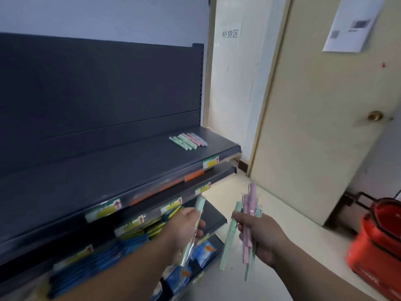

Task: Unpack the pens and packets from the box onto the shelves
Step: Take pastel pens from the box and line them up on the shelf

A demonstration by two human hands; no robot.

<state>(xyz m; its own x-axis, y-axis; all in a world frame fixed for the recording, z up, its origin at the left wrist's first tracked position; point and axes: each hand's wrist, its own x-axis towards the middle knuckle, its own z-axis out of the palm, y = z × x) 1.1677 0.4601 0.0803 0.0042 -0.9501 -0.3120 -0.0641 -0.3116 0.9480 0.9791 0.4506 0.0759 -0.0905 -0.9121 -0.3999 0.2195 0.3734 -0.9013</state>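
1. Row of pens [188, 141] lies on top shelf [121, 170], near its right end.
2. Packets [138, 233] sit on lower shelves under it.
3. Door [325, 118] stands right of shelves; basket [377, 242] on floor in front of it.

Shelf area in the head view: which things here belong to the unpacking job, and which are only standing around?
Part of the job:
- green pens in left hand
- pink and green pens in right hand
- pens already lying on top shelf
- packets on lower shelves

Just there:
- red basket on floor
- door
- paper sign
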